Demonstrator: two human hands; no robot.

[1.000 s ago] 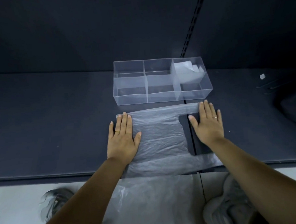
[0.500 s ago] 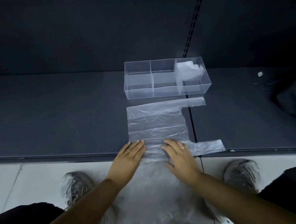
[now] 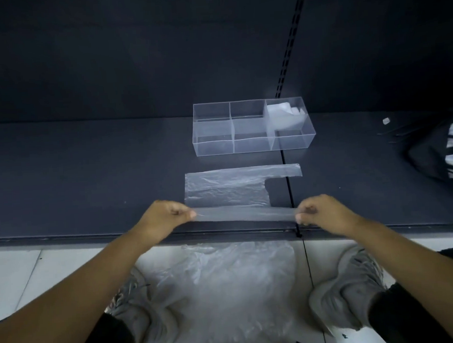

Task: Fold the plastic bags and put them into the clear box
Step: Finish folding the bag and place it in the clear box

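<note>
Center frame, left hand (image 3: 161,221) and right hand (image 3: 322,212) each pinch the bag's (image 3: 222,190) near edge, lifted off the shelf (image 3: 88,179); box (image 3: 252,140) just above.

Light: dim throughout; dark surface (image 3: 88,179) around the clear box (image 3: 213,145) takes little of it; pale floor (image 3: 14,277) nearer than the box is brightest; glare: faint sheen on box walls and the plastic bag (image 3: 221,190) before it; blur: shoes (image 3: 354,282) smeared, rest soft; distortion: edges bowed, wide-angle.
</note>
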